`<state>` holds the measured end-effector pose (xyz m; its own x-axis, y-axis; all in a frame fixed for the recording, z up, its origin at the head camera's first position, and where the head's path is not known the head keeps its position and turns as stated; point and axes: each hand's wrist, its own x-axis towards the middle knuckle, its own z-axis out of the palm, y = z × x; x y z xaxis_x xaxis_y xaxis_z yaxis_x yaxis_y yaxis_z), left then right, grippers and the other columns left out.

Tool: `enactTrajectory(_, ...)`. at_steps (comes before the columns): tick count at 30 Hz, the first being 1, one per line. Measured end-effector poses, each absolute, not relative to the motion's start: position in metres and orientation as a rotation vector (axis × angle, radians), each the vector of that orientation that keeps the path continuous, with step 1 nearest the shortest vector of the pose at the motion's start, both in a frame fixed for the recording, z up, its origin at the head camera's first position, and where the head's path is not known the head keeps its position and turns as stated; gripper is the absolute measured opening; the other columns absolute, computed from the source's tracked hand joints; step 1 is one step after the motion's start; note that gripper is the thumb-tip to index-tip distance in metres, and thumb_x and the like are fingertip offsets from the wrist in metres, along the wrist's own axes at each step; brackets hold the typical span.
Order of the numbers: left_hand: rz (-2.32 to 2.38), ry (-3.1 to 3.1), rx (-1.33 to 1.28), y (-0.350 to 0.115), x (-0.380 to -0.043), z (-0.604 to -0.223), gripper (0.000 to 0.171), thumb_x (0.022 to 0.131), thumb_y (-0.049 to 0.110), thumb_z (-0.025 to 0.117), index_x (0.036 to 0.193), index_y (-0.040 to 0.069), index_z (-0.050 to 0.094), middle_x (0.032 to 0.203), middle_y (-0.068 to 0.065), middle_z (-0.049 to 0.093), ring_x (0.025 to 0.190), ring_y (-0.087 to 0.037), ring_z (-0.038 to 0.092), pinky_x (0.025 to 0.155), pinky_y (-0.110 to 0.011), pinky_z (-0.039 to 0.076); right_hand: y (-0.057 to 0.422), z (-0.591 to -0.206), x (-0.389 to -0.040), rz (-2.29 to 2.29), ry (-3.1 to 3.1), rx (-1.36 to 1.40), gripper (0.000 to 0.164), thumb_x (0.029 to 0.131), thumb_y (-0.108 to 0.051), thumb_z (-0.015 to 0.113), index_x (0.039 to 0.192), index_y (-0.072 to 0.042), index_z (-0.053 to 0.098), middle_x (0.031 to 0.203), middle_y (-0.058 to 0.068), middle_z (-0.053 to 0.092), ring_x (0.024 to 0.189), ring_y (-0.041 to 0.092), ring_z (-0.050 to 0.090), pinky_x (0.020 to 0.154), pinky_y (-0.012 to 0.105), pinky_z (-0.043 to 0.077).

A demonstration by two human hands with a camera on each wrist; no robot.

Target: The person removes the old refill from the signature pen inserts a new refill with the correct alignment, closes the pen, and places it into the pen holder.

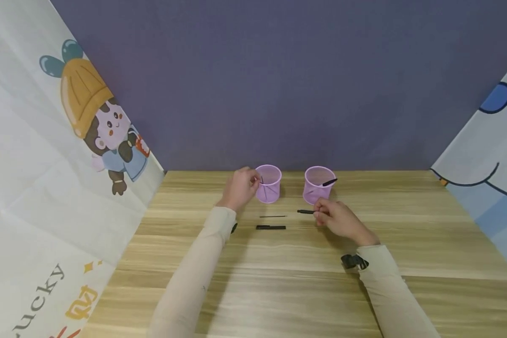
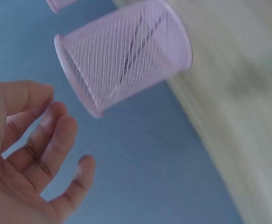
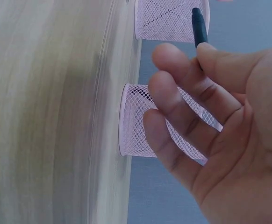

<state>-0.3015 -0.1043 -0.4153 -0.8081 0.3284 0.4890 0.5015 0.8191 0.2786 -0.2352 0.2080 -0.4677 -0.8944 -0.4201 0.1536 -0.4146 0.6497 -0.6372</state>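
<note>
A pink mesh pen holder stands at the back of the table, with thin dark sticks inside it. My left hand is beside its rim, fingers loosely bent and nothing between them in the left wrist view. My right hand pinches a black pen-like piece between thumb and forefinger, in front of a second pink mesh pen holder. A black pen part leans over that holder's rim. On the table lie a thin pen refill and a black clipped pen barrel or cap.
The wood-grain table ends at a dark blue-grey back panel. Printed cloth panels flank it on the left and right. A black strap is on the right wrist.
</note>
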Motion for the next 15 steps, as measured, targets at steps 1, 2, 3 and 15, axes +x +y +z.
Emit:
enactTrajectory(1, -0.521, -2.589, -0.635, -0.105, -0.305, -0.412, 0.006, 0.089, 0.009, 0.073, 0.092, 0.010, 0.079, 0.087, -0.004, 0.073, 0.075, -0.019, 0.069, 0.065, -0.034, 0.057, 0.208, -0.468, -0.235, -1.100, 2.843, -0.720, 0.014, 0.103, -0.019, 0.062, 0.099, -0.005, 0.062, 0.073, -0.002, 0.071, 0.067, 0.015, 0.066, 0.066, 0.025, 0.049)
enactTrajectory(2, -0.479, -2.603, -0.648, -0.105, -0.309, -0.408, 0.007, 0.089, 0.010, 0.073, 0.093, 0.010, 0.079, 0.087, -0.004, 0.074, 0.077, -0.019, 0.069, 0.068, -0.035, 0.058, 0.208, -0.469, -0.235, -1.100, 2.844, -0.722, 0.015, 0.103, -0.019, 0.062, 0.099, -0.005, 0.062, 0.073, -0.002, 0.071, 0.068, 0.015, 0.066, 0.066, 0.025, 0.049)
enactTrajectory(3, -0.444, -2.626, -0.656, -0.105, -0.313, -0.405, 0.008, 0.090, 0.011, 0.073, 0.094, 0.011, 0.080, 0.089, -0.003, 0.075, 0.078, -0.019, 0.070, 0.070, -0.036, 0.059, 0.208, -0.469, -0.235, -1.104, 2.845, -0.725, 0.015, 0.103, -0.019, 0.062, 0.099, -0.005, 0.062, 0.073, -0.002, 0.071, 0.067, 0.015, 0.066, 0.066, 0.025, 0.049)
enactTrajectory(15, -0.192, -2.922, -0.609, -0.098, -0.340, -0.384, 0.014, 0.092, 0.013, 0.067, 0.096, 0.013, 0.081, 0.101, -0.005, 0.076, 0.098, -0.026, 0.067, 0.093, -0.045, 0.057, 0.209, -0.469, -0.236, -1.095, 2.857, -0.741, 0.011, 0.102, -0.016, 0.063, 0.098, -0.006, 0.063, 0.073, -0.002, 0.070, 0.065, 0.009, 0.063, 0.067, 0.025, 0.049)
